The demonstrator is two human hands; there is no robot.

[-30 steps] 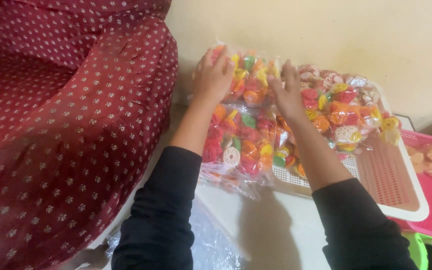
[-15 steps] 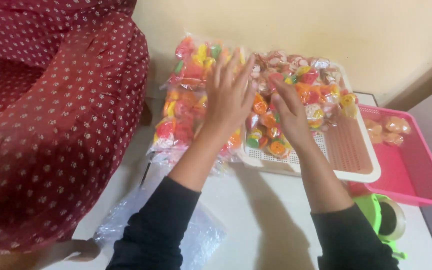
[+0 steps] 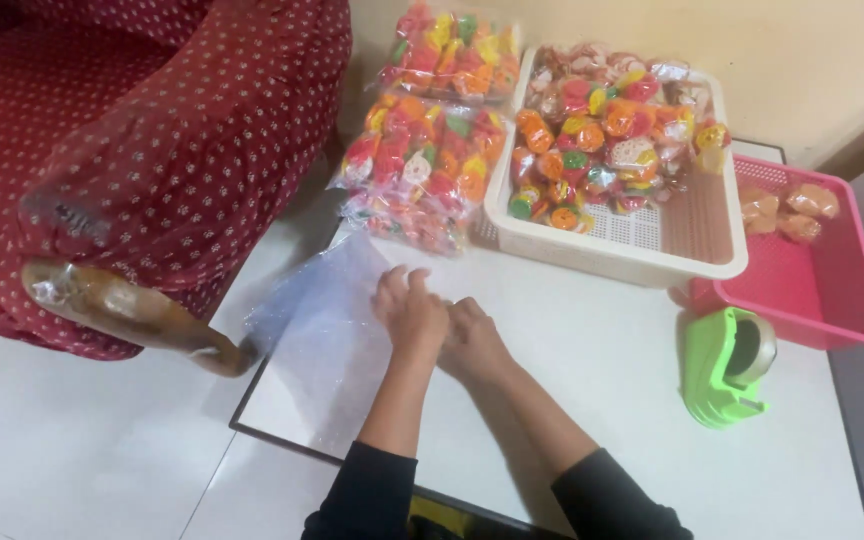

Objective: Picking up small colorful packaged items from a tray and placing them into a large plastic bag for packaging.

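Clear, thin plastic bags [image 3: 327, 335] are lying flat on the white table [image 3: 602, 370], and both hands are meeting at their right edge. The left hand [image 3: 410, 312] is curling its fingers down onto the film, seemingly pinching a layer; the right hand [image 3: 472, 340] is pressing beside it, loosely closed, its grip hidden. The film is looking light, limp and slippery, so an edge or corner seems the best hold. Beyond are lying packets of coloured snacks [image 3: 422, 170], a white basket [image 3: 632, 255], a pink basket [image 3: 832, 310] and a green tape dispenser [image 3: 722, 365].
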